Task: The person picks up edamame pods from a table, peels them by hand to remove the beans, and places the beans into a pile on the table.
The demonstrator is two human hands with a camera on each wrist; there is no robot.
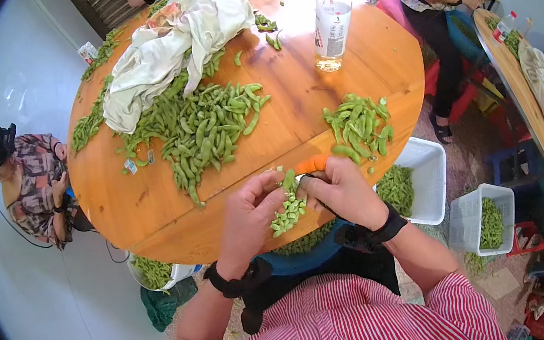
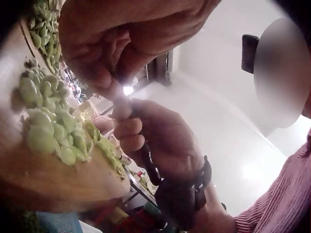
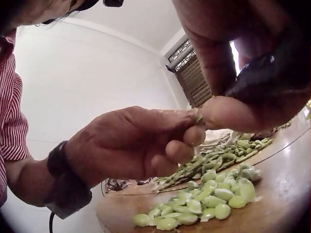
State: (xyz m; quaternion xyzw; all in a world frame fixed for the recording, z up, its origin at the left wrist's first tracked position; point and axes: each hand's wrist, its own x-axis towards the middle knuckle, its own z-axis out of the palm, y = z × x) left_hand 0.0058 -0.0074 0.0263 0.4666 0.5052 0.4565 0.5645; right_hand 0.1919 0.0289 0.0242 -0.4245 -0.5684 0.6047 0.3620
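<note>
Over the near edge of the round table, my two hands meet at the fingertips. My left hand (image 1: pixel 250 212) pinches a green bean pod (image 1: pixel 290 180); a small green bit (image 3: pixel 198 118) shows at its fingertips in the right wrist view. Curled fingers of my right hand (image 1: pixel 350 193) hold a dark, glossy, slim thing (image 2: pixel 151 165), whose kind I cannot tell. Something orange (image 1: pixel 312 164) shows at that hand's fingers. Just below the hands lies a small heap of shelled green beans (image 3: pixel 214 196).
A large pod pile (image 1: pixel 208 127) lies partly under a white cloth (image 1: pixel 174 43). To the right are a smaller pile (image 1: pixel 357 124) and a plastic bottle (image 1: pixel 332 25). White baskets (image 1: pixel 432 177) stand beside the table. A person (image 1: pixel 31 179) sits at the left, others further back.
</note>
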